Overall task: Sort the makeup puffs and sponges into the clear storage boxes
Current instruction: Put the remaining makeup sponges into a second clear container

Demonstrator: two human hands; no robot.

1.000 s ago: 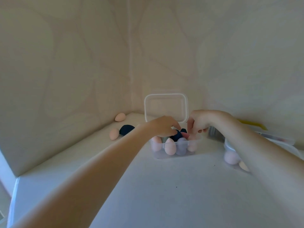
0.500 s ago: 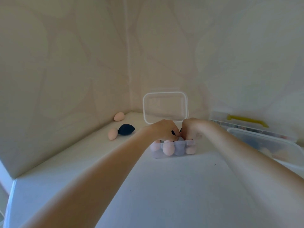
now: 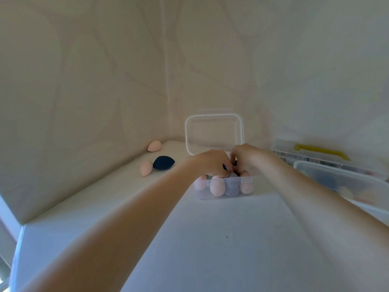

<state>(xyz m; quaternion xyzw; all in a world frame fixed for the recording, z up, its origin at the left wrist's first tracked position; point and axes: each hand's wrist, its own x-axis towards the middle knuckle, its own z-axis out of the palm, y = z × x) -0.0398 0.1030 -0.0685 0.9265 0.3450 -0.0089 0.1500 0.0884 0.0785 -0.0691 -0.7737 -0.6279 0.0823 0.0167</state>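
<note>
Both hands over a small clear plastic storage box, lid standing upright behind it. Left hand with fingers curled down into the box top, right hand likewise curled just beside it, fingertips nearly meeting. Something dark between the fingers of both, probably a dark sponge, mostly hidden; which hand actually grips it cannot be told. Inside the box, upright and packed side by side: peach-pink egg-shaped sponges and a lilac-grey one. On the white surface, left of the box and apart from it: a navy teardrop sponge touching a pale peach sponge, and another peach sponge nearer the wall corner. At the right edge, a larger clear storage box, contents blurred, and behind it a clear case with a yellow handle.
</note>
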